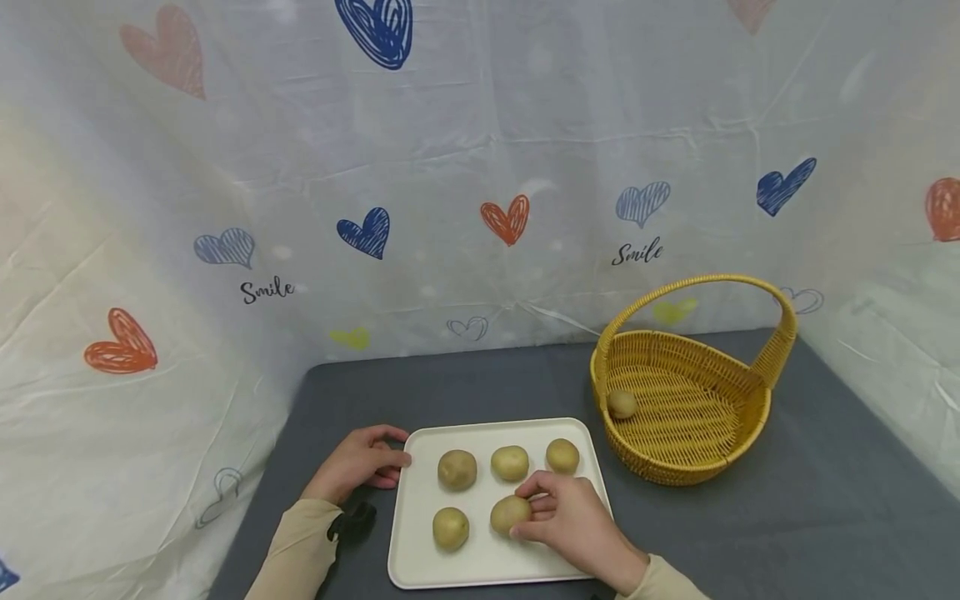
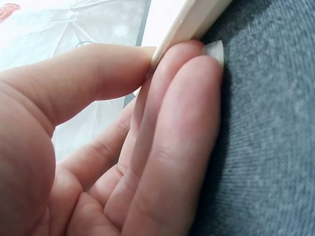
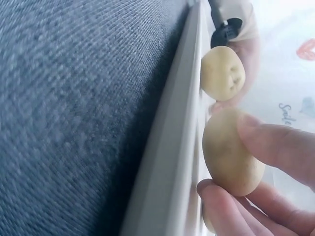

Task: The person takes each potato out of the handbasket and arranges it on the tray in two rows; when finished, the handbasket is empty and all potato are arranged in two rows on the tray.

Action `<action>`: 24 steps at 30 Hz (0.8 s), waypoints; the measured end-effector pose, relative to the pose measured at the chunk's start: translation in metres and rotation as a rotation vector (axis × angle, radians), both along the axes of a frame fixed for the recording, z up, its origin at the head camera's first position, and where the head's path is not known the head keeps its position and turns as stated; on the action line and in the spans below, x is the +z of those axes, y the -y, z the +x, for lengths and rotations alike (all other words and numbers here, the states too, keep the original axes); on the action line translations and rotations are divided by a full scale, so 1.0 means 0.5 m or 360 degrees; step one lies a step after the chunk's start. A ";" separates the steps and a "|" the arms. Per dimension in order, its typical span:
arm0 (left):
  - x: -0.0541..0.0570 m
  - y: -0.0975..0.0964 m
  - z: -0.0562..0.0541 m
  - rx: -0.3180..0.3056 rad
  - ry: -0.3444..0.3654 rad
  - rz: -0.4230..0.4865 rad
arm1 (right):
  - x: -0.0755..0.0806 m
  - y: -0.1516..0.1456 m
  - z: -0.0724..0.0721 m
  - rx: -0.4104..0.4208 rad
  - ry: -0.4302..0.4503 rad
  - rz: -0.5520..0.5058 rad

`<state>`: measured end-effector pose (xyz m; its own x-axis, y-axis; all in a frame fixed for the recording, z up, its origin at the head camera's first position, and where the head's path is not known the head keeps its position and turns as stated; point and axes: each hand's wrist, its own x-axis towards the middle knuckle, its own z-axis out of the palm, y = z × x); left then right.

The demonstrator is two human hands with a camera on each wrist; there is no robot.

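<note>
A white tray (image 1: 420, 571) lies on the dark cloth, carrying several potatoes in two rows. At its left edge my left hand (image 1: 363, 461) pinches the rim; the left wrist view shows the thumb (image 2: 113, 66) on top and curled fingers below. My right hand (image 1: 566, 521) grips the front middle potato (image 1: 507, 515) between thumb and fingers, close over the tray. To its left sits another potato (image 1: 451, 529). Behind are a browner potato (image 1: 457, 470), a yellowish one (image 1: 510, 463) and one at the back right (image 1: 562, 456).
A yellow wicker basket (image 1: 675, 475) with a tall arched handle stands right of the tray. One potato (image 1: 622, 404) lies inside, against its left wall. A white curtain (image 1: 435, 150) printed with hearts hangs behind and at both sides of the table (image 1: 465, 383).
</note>
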<state>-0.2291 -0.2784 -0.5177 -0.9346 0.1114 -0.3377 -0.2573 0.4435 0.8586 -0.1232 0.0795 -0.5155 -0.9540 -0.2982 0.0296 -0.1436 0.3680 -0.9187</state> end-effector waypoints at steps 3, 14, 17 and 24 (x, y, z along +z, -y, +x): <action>0.002 0.000 0.001 -0.0003 0.0002 0.0002 | -0.002 0.002 0.001 -0.0002 -0.0021 0.0012; 0.010 -0.005 0.004 0.0005 0.0011 -0.0016 | -0.004 0.005 0.003 -0.0002 -0.0063 0.0043; 0.008 -0.004 0.004 -0.0001 0.0005 -0.0021 | -0.003 0.006 0.004 0.0002 -0.0076 0.0060; 0.005 -0.003 0.004 -0.0018 -0.0005 -0.0014 | -0.002 0.003 0.003 -0.0011 -0.0125 0.0120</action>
<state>-0.2270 -0.2768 -0.5153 -0.9344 0.1189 -0.3359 -0.2498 0.4536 0.8555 -0.1216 0.0780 -0.5166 -0.9516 -0.2961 0.0819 -0.2111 0.4368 -0.8744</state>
